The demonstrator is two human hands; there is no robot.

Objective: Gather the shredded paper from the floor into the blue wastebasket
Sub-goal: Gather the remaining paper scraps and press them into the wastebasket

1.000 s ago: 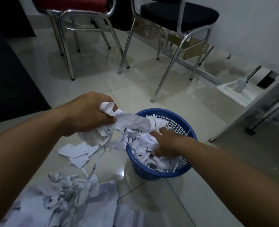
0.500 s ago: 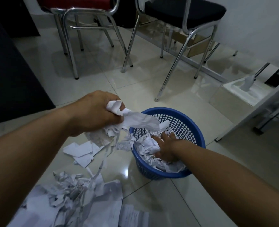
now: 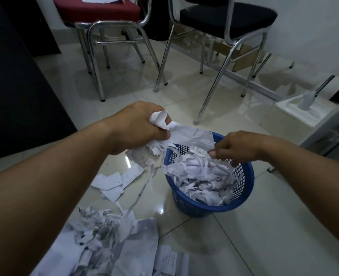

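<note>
A blue mesh wastebasket stands on the tiled floor, filled high with white shredded paper. My left hand is closed on a bunch of paper strips held over the basket's left rim, with strands hanging down to the floor. My right hand hovers above the basket, its fingertips pinching the right end of the paper piece from the bunch. More shredded paper and torn sheets lie on the floor at the lower left. A few flat scraps lie left of the basket.
A red-seated chair and a black-seated chair, both with chrome legs, stand on the floor beyond the basket. A white box holding a small bottle sits at the right. A dark cabinet runs along the left.
My right hand has come up out of the basket and taken the end of the paper held by my left hand. The left hand stays over the rim.
</note>
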